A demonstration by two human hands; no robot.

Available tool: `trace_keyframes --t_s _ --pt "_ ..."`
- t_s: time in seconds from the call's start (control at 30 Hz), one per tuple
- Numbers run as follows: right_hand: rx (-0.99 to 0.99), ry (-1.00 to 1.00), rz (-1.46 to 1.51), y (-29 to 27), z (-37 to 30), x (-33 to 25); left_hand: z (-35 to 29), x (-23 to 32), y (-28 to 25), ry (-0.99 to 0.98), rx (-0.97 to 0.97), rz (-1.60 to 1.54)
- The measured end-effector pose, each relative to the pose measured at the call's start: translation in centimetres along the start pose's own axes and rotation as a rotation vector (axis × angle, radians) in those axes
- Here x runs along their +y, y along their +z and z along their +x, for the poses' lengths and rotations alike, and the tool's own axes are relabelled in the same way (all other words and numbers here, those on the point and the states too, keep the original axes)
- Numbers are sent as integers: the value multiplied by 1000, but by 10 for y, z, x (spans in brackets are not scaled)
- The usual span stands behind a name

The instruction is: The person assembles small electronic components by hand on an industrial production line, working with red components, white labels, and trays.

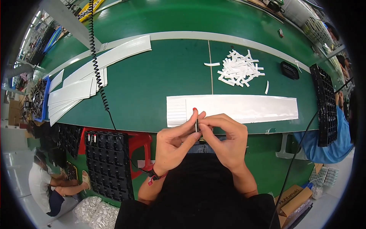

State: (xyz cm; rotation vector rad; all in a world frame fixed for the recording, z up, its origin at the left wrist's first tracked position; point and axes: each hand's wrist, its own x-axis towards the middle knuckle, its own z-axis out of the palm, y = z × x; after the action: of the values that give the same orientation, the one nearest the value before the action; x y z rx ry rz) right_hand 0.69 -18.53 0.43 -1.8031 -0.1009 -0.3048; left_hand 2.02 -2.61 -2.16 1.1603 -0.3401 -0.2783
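My left hand (pixel 176 138) and my right hand (pixel 227 138) meet just over the table's near edge. Between their fingertips is a small, thin, dark piece (pixel 197 126), held upright; its kind is too small to make out. Both hands are closed on it, the left gripping with thumb and fingers, the right pinching at its side. Right beyond the hands lies a long white sheet (pixel 244 107) with narrow strips marked at its left end. Farther back is a heap of white paper strips (pixel 240 68), a few lying loose beside it.
White sheets (pixel 72 91) are fanned at the table's left. A coiled black cord (pixel 95 57) hangs before them. Black trays stand at the right edge (pixel 324 103) and lower left (pixel 108 164), by a red stool (pixel 143 143). A person (pixel 45 183) sits at lower left.
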Motion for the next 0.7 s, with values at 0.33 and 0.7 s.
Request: trace_keyframes --t_s 0.33,0.7 --pt "-99 175 252 -1 4 4 -6 4 -2 -58 11 -7" --pt "-115 245 283 -6 2 9 -7 2 -3 -38 -25 -93"
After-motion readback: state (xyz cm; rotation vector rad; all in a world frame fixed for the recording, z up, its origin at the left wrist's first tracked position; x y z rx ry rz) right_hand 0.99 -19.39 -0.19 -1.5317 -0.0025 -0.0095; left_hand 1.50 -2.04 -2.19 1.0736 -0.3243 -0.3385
